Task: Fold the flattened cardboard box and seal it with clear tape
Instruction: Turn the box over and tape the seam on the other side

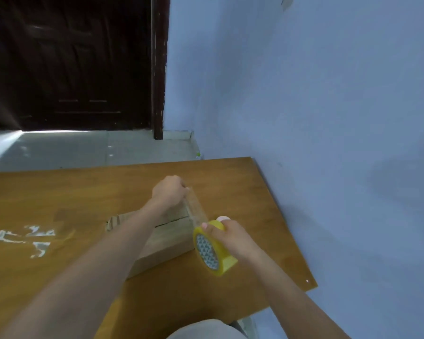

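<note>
- The bench is a brown wooden top that fills the lower part of the view; its right edge runs beside the blue wall. At about 9 o'clock from the box some crumpled clear scraps lie on the wood. I think a loose end of tape can catch on such scraps if it drops there.
- The cardboard box lies near the middle of the bench, already folded into shape, with the seam between its top flaps still showing as a dark line. In my judgement the flaps can spring up, because no hand presses on them now.
- The tape roll, yellow with a patterned core, hangs at 3 o'clock of the box, just beside its right end. The right hand has its fingers curled around the roll. If this hand turns, the strip may go down crooked and miss the seam.
- The left hand, at 12 o'clock of the box and above it, pinches the free end of the tape.
- The tape strip runs tight between the two hands, above the right part of the box and not yet touching it, as far as I can tell. It may twist, fold on itself or wrinkle if the pull gets slack.
</note>
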`<state>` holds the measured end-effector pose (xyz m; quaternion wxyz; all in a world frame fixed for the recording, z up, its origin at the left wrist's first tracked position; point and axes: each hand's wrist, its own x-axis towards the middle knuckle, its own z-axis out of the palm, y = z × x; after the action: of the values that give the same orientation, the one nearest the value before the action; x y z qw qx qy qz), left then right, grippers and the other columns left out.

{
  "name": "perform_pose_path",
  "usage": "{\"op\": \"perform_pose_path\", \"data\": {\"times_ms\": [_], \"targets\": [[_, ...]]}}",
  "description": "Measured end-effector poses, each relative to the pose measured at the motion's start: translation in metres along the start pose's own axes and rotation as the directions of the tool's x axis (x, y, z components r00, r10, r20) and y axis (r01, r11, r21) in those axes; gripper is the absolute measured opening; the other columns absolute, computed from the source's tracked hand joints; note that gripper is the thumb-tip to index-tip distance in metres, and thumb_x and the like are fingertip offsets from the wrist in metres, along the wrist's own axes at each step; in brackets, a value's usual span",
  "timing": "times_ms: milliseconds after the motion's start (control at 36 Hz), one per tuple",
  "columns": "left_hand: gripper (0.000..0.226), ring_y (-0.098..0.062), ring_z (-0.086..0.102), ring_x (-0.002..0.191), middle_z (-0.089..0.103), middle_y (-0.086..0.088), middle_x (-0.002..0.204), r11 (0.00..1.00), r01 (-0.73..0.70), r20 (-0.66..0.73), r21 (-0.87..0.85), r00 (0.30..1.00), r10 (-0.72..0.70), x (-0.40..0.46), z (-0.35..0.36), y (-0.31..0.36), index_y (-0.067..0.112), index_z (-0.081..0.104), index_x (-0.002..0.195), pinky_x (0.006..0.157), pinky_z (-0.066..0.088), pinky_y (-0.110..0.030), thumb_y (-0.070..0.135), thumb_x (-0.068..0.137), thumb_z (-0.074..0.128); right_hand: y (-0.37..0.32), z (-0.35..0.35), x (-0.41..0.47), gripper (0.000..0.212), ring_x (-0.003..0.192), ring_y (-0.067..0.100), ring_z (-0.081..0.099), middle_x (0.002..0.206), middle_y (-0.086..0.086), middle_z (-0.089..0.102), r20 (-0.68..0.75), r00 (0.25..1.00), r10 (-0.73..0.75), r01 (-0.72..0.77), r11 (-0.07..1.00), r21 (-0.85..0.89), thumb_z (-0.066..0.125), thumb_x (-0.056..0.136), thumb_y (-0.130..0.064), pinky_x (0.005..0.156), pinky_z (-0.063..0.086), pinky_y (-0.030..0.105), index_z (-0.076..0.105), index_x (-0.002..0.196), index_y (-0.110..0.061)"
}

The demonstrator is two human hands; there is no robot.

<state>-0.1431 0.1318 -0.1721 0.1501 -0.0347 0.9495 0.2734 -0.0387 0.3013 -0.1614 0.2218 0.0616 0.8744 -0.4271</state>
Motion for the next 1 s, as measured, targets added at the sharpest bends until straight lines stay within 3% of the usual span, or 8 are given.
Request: {"op": "perform_pose_path", "data": {"times_ms": [56, 139, 222, 278, 361, 417, 667, 1000], "targets": [[0.02, -0.026, 0.056, 0.082, 0.064, -0.007, 0.088, 0.999, -0.011, 0.01, -0.033, 1.0, 0.012, 0.003, 0.001, -0.005, 0.012, 0.066, 0.086, 0.063, 0.04, -0.03, 0.02, 0.093, 0.049, 0.002, -0.003, 0.0, 0.076, 0.068, 0.017, 0.053, 0.075, 0.008, 0.05, 0.027, 0.999, 0.018, -0.018, 1.0, 0.02, 0.054, 0.066, -0.073, 0.06, 0.037, 0.029, 0.054, 0.08, 0.002], [0.026, -0.031, 0.059, 0.084, 0.065, -0.013, 0.085, 0.993, -0.042, 0.013, -0.108, 0.999, 0.044, 0.007, 0.009, -0.016, 0.014, 0.057, 0.07, 0.067, 0.043, -0.033, 0.024, 0.094, 0.051, 0.01, -0.005, -0.003, 0.054, 0.066, 0.011, 0.055, 0.076, 0.002, 0.056, 0.112, 0.993, 0.028, -0.033, 0.999, 0.041, 0.059, 0.082, -0.057, 0.059, 0.04, 0.024, 0.058, 0.086, -0.004], [0.034, -0.031, 0.053, 0.077, 0.056, -0.009, 0.074, 0.987, -0.076, -0.001, -0.143, 0.997, 0.076, 0.008, 0.016, -0.024, 0.017, 0.049, 0.062, 0.066, 0.037, -0.034, 0.025, 0.094, 0.052, 0.016, -0.005, -0.007, 0.063, 0.076, 0.009, 0.055, 0.085, 0.0, 0.057, 0.207, 0.978, 0.026, -0.036, 0.998, 0.045, 0.061, 0.08, -0.058, 0.067, 0.041, 0.026, 0.059, 0.102, 0.001], [0.032, -0.029, 0.051, 0.077, 0.054, -0.008, 0.073, 0.982, -0.107, -0.029, -0.158, 0.994, 0.103, 0.007, 0.02, -0.025, 0.015, 0.051, 0.064, 0.07, 0.037, -0.036, 0.025, 0.095, 0.052, 0.02, -0.002, -0.009, 0.04, 0.088, 0.015, 0.064, 0.098, 0.007, 0.067, 0.223, 0.974, 0.033, -0.046, 0.998, 0.053, 0.063, 0.088, -0.036, 0.075, 0.049, 0.025, 0.06, 0.109, -0.002], [0.033, -0.024, 0.046, 0.074, 0.05, -0.003, 0.069, 0.963, -0.163, -0.095, -0.212, 0.985, 0.146, 0.006, 0.024, -0.027, 0.016, 0.049, 0.062, 0.061, 0.027, -0.032, 0.021, 0.094, 0.054, 0.024, 0.001, -0.009, 0.029, 0.097, 0.027, 0.065, 0.108, 0.019, 0.066, 0.195, 0.98, 0.032, -0.054, 0.992, 0.111, 0.064, 0.088, -0.024, 0.088, 0.05, 0.041, 0.061, 0.108, -0.003], [0.031, -0.019, 0.043, 0.077, 0.046, 0.003, 0.066, 0.945, -0.189, -0.136, -0.269, 0.978, 0.157, 0.005, 0.026, -0.028, 0.017, 0.049, 0.063, 0.061, 0.023, -0.031, 0.019, 0.094, 0.054, 0.024, 0.004, -0.01, 0.027, 0.091, 0.023, 0.065, 0.103, 0.017, 0.067, 0.19, 0.981, 0.029, -0.062, 0.983, 0.171, 0.065, 0.088, -0.02, 0.085, 0.051, 0.039, 0.061, 0.108, -0.002], [0.02, -0.016, 0.046, 0.089, 0.055, 0.002, 0.083, 0.922, -0.2, -0.265, -0.332, 0.958, 0.113, -0.009, 0.045, -0.031, 0.008, 0.067, 0.088, 0.069, 0.033, -0.03, 0.019, 0.095, 0.052, 0.034, 0.009, -0.013, 0.016, 0.07, 0.009, 0.064, 0.085, 0.002, 0.065, 0.184, 0.98, 0.077, -0.131, 0.943, 0.306, 0.058, 0.093, -0.022, 0.062, 0.05, 0.018, 0.061, 0.099, -0.008], [0.021, -0.015, 0.049, 0.082, 0.059, 0.0, 0.087, 0.938, -0.162, -0.241, -0.306, 0.967, 0.088, -0.001, 0.046, -0.036, 0.012, 0.064, 0.086, 0.063, 0.031, -0.029, 0.025, 0.096, 0.05, 0.021, 0.009, -0.02, 0.017, 0.081, 0.023, 0.064, 0.093, 0.01, 0.065, 0.134, 0.99, 0.036, -0.084, 0.924, 0.374, 0.052, 0.095, -0.029, 0.064, 0.054, 0.026, 0.059, 0.1, -0.014]]}}
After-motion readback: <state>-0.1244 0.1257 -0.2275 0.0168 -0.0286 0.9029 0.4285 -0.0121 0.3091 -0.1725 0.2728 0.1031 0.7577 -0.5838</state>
